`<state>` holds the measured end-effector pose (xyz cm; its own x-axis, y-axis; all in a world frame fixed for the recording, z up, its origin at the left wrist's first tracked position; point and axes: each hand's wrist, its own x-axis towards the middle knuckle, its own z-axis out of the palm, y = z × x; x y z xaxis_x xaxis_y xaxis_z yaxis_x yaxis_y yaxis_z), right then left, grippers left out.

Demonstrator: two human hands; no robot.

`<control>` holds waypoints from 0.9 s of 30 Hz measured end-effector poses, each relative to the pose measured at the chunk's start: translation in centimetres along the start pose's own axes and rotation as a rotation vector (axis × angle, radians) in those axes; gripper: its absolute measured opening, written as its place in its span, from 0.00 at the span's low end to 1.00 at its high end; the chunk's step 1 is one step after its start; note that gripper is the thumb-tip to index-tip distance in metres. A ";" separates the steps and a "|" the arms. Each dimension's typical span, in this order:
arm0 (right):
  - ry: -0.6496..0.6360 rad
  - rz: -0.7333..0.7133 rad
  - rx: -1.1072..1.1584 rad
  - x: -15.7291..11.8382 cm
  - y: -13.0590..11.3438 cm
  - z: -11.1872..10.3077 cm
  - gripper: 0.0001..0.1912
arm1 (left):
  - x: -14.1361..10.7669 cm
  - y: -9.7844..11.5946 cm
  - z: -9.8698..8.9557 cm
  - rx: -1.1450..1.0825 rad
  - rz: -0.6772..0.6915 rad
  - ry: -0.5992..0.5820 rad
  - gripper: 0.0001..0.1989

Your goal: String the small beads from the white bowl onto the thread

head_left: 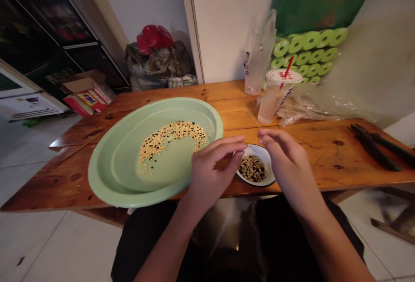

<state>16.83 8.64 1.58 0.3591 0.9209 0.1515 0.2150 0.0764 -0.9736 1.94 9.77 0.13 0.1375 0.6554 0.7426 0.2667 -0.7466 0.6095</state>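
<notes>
Both hands hover over a small white dish (271,161) holding small round beads or beans (253,169), pale tan and black. The thumb and fingers of my left hand (214,165) are pinched by the dish's left rim, with a fine dark wire-like piece (251,147) at the tips. Opposite it, my right hand (288,161) pinches above the right rim. A faint thin thread (254,118) runs up from its fingertips. Left of the dish stands a wide pale green basin (119,169), with similar yellow and black pieces (175,133) spread in a curve.
A wooden bench (327,148) carries everything. Behind the dish are a lidded plastic cup (270,100) with a red straw, a clear plastic bag (257,61) and crumpled film (311,107). Dark pliers (376,146) lie at right. A cardboard box (90,94) sits beyond the basin.
</notes>
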 end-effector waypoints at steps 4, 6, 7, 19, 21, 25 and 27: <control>0.110 -0.180 -0.188 0.5 0.6 -0.7 0.14 | -0.7 -0.7 0.8 0.212 0.160 -0.111 0.08; 0.104 -0.205 -0.215 0.5 0.8 -0.9 0.13 | -1.0 -0.9 1.0 0.256 0.190 -0.138 0.08; 0.084 -0.214 -0.213 0.4 0.8 -0.9 0.13 | -1.0 -0.9 1.1 0.255 0.189 -0.136 0.08; -0.315 -0.191 -0.145 -0.5 -0.4 -0.2 0.11 | -0.3 0.2 0.2 0.034 -0.066 0.053 0.07; -0.332 -0.185 -0.080 -0.8 -0.7 -0.4 0.11 | -0.4 0.1 0.2 0.030 -0.086 0.105 0.07; -0.427 -0.244 0.012 -1.2 -1.2 -0.3 0.11 | -0.6 0.0 0.2 0.072 -0.096 0.133 0.07; -0.438 -0.268 0.008 -1.3 -1.3 -0.2 0.11 | -0.7 0.1 0.1 0.090 -0.111 0.131 0.07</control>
<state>16.28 7.22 2.67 -0.1222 0.9421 0.3123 0.2401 0.3333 -0.9117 1.97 9.28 -0.35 -0.0212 0.7084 0.7054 0.3587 -0.6532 0.6668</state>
